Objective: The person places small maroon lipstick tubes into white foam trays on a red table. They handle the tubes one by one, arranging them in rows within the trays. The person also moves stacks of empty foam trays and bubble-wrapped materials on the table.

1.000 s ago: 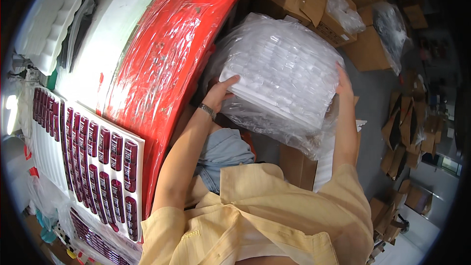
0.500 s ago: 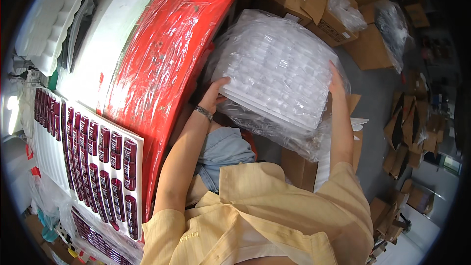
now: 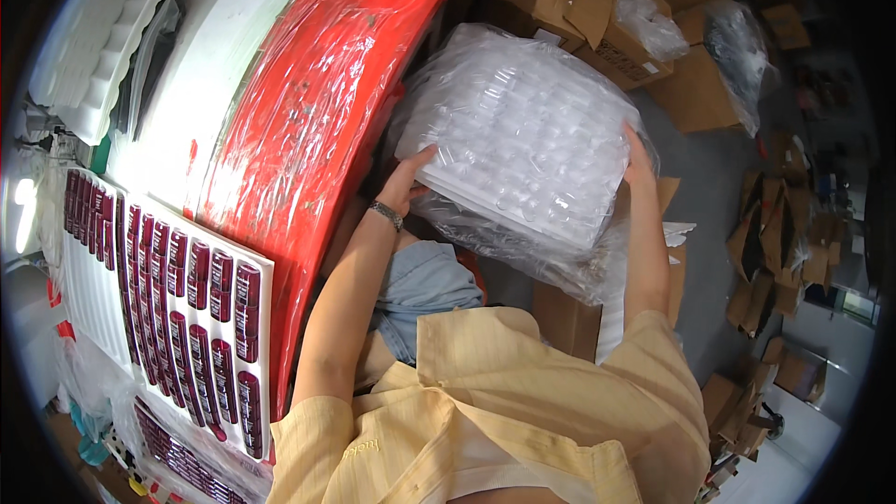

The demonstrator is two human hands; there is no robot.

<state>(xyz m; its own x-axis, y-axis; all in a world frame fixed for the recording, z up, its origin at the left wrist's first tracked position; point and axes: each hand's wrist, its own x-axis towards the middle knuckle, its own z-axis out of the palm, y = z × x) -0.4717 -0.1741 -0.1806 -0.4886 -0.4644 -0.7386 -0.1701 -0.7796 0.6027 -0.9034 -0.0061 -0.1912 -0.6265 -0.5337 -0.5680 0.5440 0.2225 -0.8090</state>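
A stack of white, see-through plastic trays (image 3: 523,126) with rows of moulded pockets lies before me, covered by loose clear plastic film (image 3: 509,247). My left hand (image 3: 403,185) grips its near left edge, with the thumb on top and the fingers partly hidden under it. Against the right edge my right hand (image 3: 638,157) is closed round the side, most of its fingers out of sight. Beneath the stack, an open cardboard box (image 3: 566,319) shows in part near my body.
Left of me stands a work surface covered in red sheet (image 3: 313,84) under clear wrap. On it a white board (image 3: 264,317) carries rows of dark red, glossy pieces (image 3: 247,317). Cardboard boxes (image 3: 611,47) with plastic bags stand at the back right; flattened cartons (image 3: 770,233) lean farther right.
The tray stack has tilted and shifted slightly within my hands, and light falls differently on its pockets. Both hands keep their hold at nearly the same places.
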